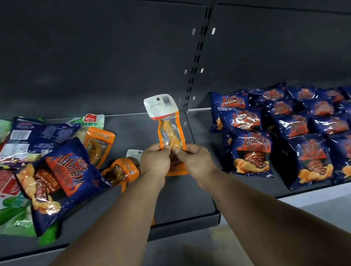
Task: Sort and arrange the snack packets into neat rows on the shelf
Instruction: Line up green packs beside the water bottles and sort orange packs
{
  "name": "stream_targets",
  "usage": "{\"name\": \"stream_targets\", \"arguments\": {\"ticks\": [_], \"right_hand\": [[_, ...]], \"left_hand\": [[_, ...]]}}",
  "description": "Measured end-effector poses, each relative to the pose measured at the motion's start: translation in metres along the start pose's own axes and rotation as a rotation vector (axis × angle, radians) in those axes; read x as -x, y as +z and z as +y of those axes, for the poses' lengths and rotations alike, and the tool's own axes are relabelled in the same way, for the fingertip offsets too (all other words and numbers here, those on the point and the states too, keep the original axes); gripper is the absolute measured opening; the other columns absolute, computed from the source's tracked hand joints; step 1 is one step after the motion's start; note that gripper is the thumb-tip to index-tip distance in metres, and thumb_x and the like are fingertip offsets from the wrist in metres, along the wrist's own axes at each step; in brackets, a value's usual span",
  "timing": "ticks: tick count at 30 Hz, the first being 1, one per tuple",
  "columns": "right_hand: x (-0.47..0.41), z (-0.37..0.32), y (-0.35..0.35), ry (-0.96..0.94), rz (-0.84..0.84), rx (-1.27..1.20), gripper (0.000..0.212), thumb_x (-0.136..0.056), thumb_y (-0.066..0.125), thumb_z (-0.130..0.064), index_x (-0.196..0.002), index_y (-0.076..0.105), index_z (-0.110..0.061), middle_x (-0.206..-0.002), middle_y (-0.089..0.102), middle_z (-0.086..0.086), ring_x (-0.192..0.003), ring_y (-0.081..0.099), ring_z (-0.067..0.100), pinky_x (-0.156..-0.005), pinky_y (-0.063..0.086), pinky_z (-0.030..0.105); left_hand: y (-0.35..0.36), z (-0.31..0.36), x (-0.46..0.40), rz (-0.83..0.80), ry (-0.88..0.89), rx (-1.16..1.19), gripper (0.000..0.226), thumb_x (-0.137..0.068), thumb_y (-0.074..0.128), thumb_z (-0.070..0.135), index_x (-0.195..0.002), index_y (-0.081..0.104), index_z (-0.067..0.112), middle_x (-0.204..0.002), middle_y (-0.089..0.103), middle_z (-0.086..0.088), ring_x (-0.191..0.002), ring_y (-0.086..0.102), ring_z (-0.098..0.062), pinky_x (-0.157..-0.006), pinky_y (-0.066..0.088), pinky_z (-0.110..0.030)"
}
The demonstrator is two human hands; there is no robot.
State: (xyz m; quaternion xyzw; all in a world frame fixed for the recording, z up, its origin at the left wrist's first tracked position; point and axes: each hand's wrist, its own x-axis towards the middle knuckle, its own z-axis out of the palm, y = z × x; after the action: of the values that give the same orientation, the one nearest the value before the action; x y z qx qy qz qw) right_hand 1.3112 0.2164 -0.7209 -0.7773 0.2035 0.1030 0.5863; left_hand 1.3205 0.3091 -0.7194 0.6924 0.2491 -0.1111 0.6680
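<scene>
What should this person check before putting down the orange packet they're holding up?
1. Grip on the orange packet: ok; left hand and right hand both pinch its lower part.
2. Bare spot to set it: ok; grey shelf shows free surface between the hands and the blue rows.
3. Matching packets nearby: ok; other orange packets lie in the mixed pile on the left.
4. Blue chip bags on the right: ok; already in rows.
5. Left pile sorted: not ok; a blue bag overlaps green packets.
6. Packet undamaged: cannot tell.
</scene>
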Motion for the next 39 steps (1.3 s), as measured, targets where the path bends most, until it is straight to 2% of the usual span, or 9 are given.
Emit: {"name": "stream_targets", "arguments": {"ticks": [4,6,10,18,23,29,32,36,39], "right_hand": [[-0.004,-0.001,-0.002,-0.024,-0.068,0.017,0.017,-0.094,0.059,-0.017,-0.101,0.068,-0.005,-0.094,0.070,0.007,-0.089,0.066,0.019,-0.079,0.052,0.025],[-0.007,-0.001,-0.004,-0.034,-0.107,0.023,0.016,-0.094,0.058,-0.017,-0.098,0.068,-0.006,-0.090,0.069,0.006,-0.084,0.064,0.016,-0.072,0.050,0.021],[-0.015,0.003,-0.009,-0.033,-0.152,0.036,0.012,-0.092,0.060,-0.020,-0.091,0.069,-0.012,-0.092,0.071,0.008,-0.089,0.066,0.022,-0.084,0.052,0.033],[-0.025,0.017,-0.031,0.034,-0.238,0.006,0.014,-0.091,0.062,-0.022,-0.098,0.068,-0.010,-0.094,0.072,0.007,-0.086,0.068,0.019,-0.083,0.053,0.031],[-0.030,0.021,-0.035,0.051,-0.224,-0.038,0.030,-0.087,0.068,-0.028,-0.110,0.063,-0.009,-0.109,0.069,0.007,-0.098,0.065,0.020,-0.094,0.051,0.034],[-0.035,0.017,-0.052,0.048,-0.286,-0.115,0.015,-0.090,0.064,-0.022,-0.083,0.052,-0.027,-0.081,0.060,-0.010,-0.066,0.052,-0.003,-0.054,0.042,0.005],[-0.033,0.018,-0.052,0.034,-0.285,-0.158,0.024,-0.090,0.064,-0.024,-0.075,0.046,-0.029,-0.074,0.053,-0.012,-0.068,0.051,-0.001,-0.064,0.043,0.012],[-0.037,0.020,-0.050,0.076,-0.204,-0.175,0.014,-0.085,0.069,-0.030,-0.089,0.062,-0.019,-0.094,0.068,0.002,-0.092,0.065,0.018,-0.090,0.051,0.033],[-0.041,0.019,-0.053,0.091,-0.183,-0.232,0.011,-0.086,0.069,-0.026,-0.086,0.063,-0.017,-0.096,0.071,0.008,-0.088,0.068,0.020,-0.084,0.055,0.034]], "left_hand": [[-0.005,-0.002,0.000,0.026,-0.005,0.001,0.015,-0.095,0.055,0.016,-0.085,0.066,0.020,-0.093,0.069,-0.004,-0.092,0.063,-0.022,-0.085,0.052,-0.035],[-0.006,-0.003,-0.001,0.045,-0.010,0.022,0.017,-0.094,0.057,0.016,-0.080,0.065,0.020,-0.088,0.068,-0.003,-0.086,0.063,-0.020,-0.080,0.051,-0.031],[-0.002,-0.002,-0.002,0.071,-0.024,0.062,0.011,-0.093,0.058,0.012,-0.094,0.069,0.013,-0.084,0.065,-0.003,-0.068,0.059,-0.010,-0.060,0.046,-0.016],[0.019,-0.016,0.004,0.126,-0.072,0.013,0.014,-0.092,0.059,0.013,-0.104,0.068,0.013,-0.095,0.066,-0.006,-0.083,0.060,-0.017,-0.074,0.045,-0.024],[0.026,-0.021,0.006,0.112,-0.058,0.012,0.012,-0.093,0.057,0.010,-0.096,0.068,0.013,-0.084,0.065,-0.005,-0.068,0.057,-0.011,-0.067,0.046,-0.021],[0.035,-0.018,0.009,0.064,0.008,0.000,0.015,-0.095,0.055,0.009,-0.089,0.065,0.019,-0.080,0.065,0.003,-0.075,0.061,-0.010,-0.067,0.047,-0.016],[0.038,-0.016,0.010,0.055,0.013,-0.010,0.013,-0.095,0.055,0.011,-0.093,0.065,0.020,-0.084,0.065,0.002,-0.080,0.062,-0.012,-0.069,0.048,-0.017],[0.039,-0.016,0.009,0.052,0.006,-0.029,0.011,-0.095,0.056,0.013,-0.093,0.065,0.020,-0.089,0.067,0.000,-0.084,0.063,-0.015,-0.073,0.048,-0.023],[0.037,-0.018,0.009,0.054,0.000,-0.048,0.011,-0.095,0.056,0.014,-0.097,0.066,0.019,-0.085,0.066,0.003,-0.080,0.061,-0.011,-0.070,0.046,-0.021]]}}
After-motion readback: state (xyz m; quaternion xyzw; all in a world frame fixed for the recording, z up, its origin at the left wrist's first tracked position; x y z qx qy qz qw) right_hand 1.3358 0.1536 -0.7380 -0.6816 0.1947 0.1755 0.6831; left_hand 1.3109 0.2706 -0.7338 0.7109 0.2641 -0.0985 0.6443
